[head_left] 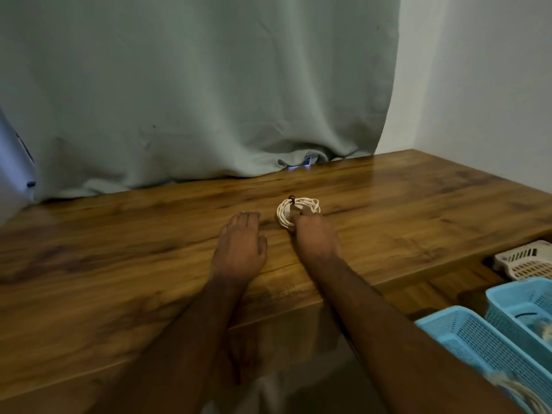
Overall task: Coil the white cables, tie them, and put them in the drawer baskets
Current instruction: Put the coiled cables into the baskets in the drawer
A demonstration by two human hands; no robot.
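- Head view: I see a coiled white cable [298, 211] lying on the wooden table [418, 210], bound at its far side by a small dark tie [291, 199].
- My right hand [315, 234] reaches onto the coil's near edge; the fingertips seem closed on the loops there, though they are too blurred for me to be sure.
- My left hand [240, 243] lies flat on the table just left of the coil, fingers loosely spread, holding nothing.
- At right, an open drawer holds two blue baskets [478, 339] and a white basket [525, 259], well apart from the coil.
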